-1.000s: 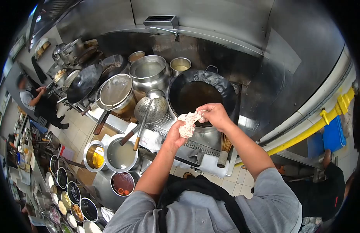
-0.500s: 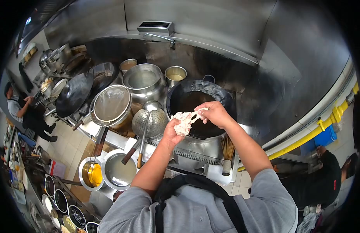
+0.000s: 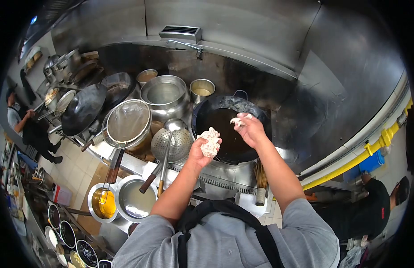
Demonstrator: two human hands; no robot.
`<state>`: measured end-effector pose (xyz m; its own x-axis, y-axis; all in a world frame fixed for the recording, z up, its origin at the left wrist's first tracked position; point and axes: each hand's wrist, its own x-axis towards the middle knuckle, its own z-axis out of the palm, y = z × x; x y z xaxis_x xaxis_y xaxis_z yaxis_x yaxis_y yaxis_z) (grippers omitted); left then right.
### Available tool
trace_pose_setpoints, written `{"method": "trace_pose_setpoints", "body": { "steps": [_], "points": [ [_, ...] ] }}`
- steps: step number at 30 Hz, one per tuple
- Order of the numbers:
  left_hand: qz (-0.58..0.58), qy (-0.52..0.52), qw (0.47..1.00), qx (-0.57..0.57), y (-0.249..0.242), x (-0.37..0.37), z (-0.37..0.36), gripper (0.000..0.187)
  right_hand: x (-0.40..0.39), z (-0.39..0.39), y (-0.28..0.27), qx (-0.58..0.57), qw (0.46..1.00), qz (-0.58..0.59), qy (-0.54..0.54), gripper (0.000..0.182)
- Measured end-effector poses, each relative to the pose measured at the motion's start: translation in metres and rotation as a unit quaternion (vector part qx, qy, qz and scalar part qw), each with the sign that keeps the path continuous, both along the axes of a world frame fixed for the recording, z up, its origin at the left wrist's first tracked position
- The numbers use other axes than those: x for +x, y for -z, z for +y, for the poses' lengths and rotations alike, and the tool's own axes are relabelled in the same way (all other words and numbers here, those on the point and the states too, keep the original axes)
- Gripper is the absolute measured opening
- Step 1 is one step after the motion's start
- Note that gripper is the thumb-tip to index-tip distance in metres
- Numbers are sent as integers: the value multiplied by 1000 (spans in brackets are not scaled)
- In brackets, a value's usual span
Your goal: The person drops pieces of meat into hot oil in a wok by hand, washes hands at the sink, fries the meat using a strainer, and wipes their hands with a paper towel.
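Room: commercial kitchen, stainless steel wall panels behind a long steel cooking bench [image 3: 224,178] with a row of woks and pots; tiled floor at left.
Left hand [image 3: 199,151]: grip clamped on a pale lumpy wad of raw battered meat [image 3: 211,141], held up at the near left rim of the wok.
Right hand [image 3: 250,129]: fingers pinched together on a small pale piece of the same meat [image 3: 237,120], held over the oil, apart from the wad.
Wok: large black round wok [image 3: 229,127] with dark oil inside, centre of bench, directly under both hands.
Skimmer: perforated steel skimmer ladle with wooden handle [image 3: 172,143], lying just left of the wok, handle pointing near.
Strainer: round fine-mesh wire strainer [image 3: 127,121], resting on a pot left of the skimmer.
Far pots: tall steel stockpot [image 3: 165,94] far left of the wok; small steel pot of yellowish liquid [image 3: 201,88] beside it, against the wall.
Second wok: tilted black wok [image 3: 83,108] further left.
Near left: steel bowl of yellow oil [image 3: 102,202] and steel bowl of cloudy liquid [image 3: 134,199], side by side below the bench.
Brush: bamboo wok brush [image 3: 260,178] upright at the near right of the wok.
Others: a person in a dark apron [image 3: 30,129] far left; another person in black [image 3: 372,196] at right.
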<state>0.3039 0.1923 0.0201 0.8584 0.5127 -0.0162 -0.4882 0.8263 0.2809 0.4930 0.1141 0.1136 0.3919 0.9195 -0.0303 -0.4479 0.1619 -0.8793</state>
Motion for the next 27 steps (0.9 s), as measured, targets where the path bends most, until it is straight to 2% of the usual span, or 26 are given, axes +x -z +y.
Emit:
{"method": "trace_pose_setpoints", "body": {
  "steps": [1,4,8,10,13,15,21,22,24,25,27],
  "points": [
    [3,-2,1000,2,-1,0,0,52,7,1,0,-30,997,54,36,8],
    [9,-10,1000,21,-5,-2,1,53,15,-2,4,-70,991,110,11,10],
    [40,-28,997,62,-19,-8,2,55,40,-3,10,-6,999,42,10,24],
    [31,-22,996,85,-20,-11,2,56,46,-9,-18,-25,989,144,-18,34],
    [49,-28,994,90,-21,-14,-3,55,80,8,2,-16,990,141,-26,27],
    [58,-33,993,94,-20,-16,-6,55,79,14,-1,-34,997,74,-7,18],
    [81,-50,991,94,-19,-21,-14,55,56,29,-32,-68,988,110,87,9],
    [91,-56,990,90,-19,-22,-15,55,59,29,-31,-71,988,107,83,9],
    [83,-57,991,87,-15,-24,-14,55,63,25,-29,-44,997,70,2,16],
    [78,-54,992,87,-13,-24,-13,55,63,26,-27,-46,997,68,1,16],
    [79,-56,992,84,-10,-25,-12,55,52,23,-35,-67,995,33,65,29]
  ]
}}
